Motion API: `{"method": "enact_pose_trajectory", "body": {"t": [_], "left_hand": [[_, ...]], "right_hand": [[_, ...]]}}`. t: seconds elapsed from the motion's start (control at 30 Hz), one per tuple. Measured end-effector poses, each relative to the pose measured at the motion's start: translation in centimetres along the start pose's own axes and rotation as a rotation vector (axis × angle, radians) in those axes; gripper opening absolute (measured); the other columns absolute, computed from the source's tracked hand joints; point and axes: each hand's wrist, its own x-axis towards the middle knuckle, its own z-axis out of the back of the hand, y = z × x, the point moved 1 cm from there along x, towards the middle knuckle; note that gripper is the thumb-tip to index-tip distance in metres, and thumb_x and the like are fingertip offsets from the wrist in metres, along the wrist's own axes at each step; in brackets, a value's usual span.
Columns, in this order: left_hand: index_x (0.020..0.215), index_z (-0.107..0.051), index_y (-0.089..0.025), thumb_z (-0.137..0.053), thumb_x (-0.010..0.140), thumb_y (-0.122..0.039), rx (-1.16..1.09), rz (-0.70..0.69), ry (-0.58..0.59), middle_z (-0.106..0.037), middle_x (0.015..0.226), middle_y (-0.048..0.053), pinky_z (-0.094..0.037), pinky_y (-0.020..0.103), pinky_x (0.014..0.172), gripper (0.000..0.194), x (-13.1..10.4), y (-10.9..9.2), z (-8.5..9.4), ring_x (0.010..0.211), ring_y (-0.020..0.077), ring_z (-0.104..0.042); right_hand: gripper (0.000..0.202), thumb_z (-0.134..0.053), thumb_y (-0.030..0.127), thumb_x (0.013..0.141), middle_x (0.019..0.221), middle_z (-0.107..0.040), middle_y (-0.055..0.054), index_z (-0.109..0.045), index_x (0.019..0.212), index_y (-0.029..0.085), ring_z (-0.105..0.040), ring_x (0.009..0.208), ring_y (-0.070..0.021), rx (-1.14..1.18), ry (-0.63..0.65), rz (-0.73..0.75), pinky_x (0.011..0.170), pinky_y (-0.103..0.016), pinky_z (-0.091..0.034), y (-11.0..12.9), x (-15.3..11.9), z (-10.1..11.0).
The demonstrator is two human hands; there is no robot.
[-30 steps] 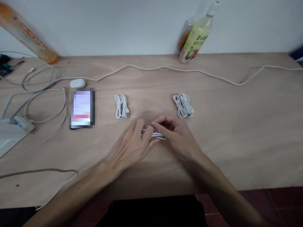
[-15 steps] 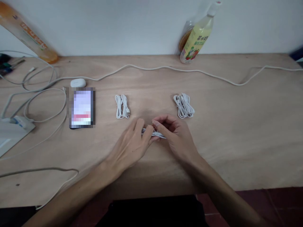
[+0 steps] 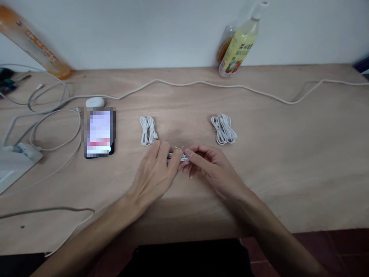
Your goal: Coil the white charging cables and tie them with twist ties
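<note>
My left hand (image 3: 154,165) is closed around a coiled white cable (image 3: 174,157) just above the table's near part. A thin twist tie (image 3: 179,148) is wrapped around that coil, and its two loose ends stick up. At the coil's right end, my right hand (image 3: 213,161) pinches with thumb and fingers close beside the tie; my fingers hide that end. Past my left knuckles lies a second coiled white cable (image 3: 148,130), tied, with its USB plug showing. Another tied white cable coil (image 3: 223,129) rests beyond my right hand.
To the left are a phone (image 3: 99,132), a white earbud case (image 3: 95,102), loose cables (image 3: 54,111) and a white power strip (image 3: 20,161). Along the wall stand an orange bottle (image 3: 34,42) and a yellow drink bottle (image 3: 240,44). A long white cord (image 3: 198,82) crosses the table's back.
Both hands have shifted slightly left and away from me with the coiled cable. The twist tie's ends now stand up in view, and the right fingers have moved along the coil.
</note>
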Motion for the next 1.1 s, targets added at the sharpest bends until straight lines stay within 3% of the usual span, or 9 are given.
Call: {"method": "enact_pose_trajectory", "body": {"t": [0.27, 0.57, 0.83, 1.1], "left_hand": [[0.090, -0.065, -0.014, -0.051, 0.113, -0.022, 0.005, -0.025, -0.071, -0.062, 0.082, 0.011, -0.047, 0.036, 0.065, 0.028, 0.2, 0.2, -0.1, 0.076, 0.0256, -0.049], [0.094, -0.063, -0.015, -0.051, 0.113, -0.022, -0.036, -0.004, -0.069, -0.061, 0.082, 0.009, -0.048, 0.037, 0.066, 0.024, 0.1, 0.4, 0.0, 0.077, 0.0259, -0.051], [0.100, -0.061, -0.018, -0.048, 0.115, -0.028, -0.240, 0.113, 0.020, -0.062, 0.094, 0.008, -0.051, 0.035, 0.069, 0.023, -0.3, 0.5, 0.3, 0.085, 0.0236, -0.055], [0.104, -0.068, -0.019, -0.058, 0.112, -0.022, -0.539, 0.278, -0.002, -0.065, 0.097, 0.004, -0.057, 0.030, 0.076, 0.013, -0.1, 0.2, 0.8, 0.087, 0.0174, -0.065]], "right_hand": [[0.025, -0.091, 0.045, 0.086, 0.083, -0.078, -0.002, -0.081, 0.094, 0.024, -0.072, 0.081, -0.0162, 0.241, 0.027, -0.089, 0.068, -0.027, -0.058, -0.1, -0.1, -0.4], [0.023, -0.093, 0.041, 0.084, 0.086, -0.078, 0.000, -0.080, 0.095, 0.025, -0.068, 0.079, -0.0140, 0.333, 0.010, -0.041, 0.068, -0.026, -0.055, -0.6, -0.1, -0.9], [0.022, -0.091, 0.042, 0.085, 0.084, -0.076, 0.001, -0.079, 0.094, 0.026, -0.065, 0.073, -0.0144, 0.311, 0.007, -0.027, 0.069, -0.028, -0.057, -0.4, -0.1, -1.1], [0.024, -0.090, 0.045, 0.085, 0.081, -0.071, 0.002, -0.076, 0.093, 0.027, -0.065, 0.072, -0.0147, 0.300, -0.006, 0.052, 0.069, -0.030, -0.059, -0.6, 0.1, -1.3]]}}
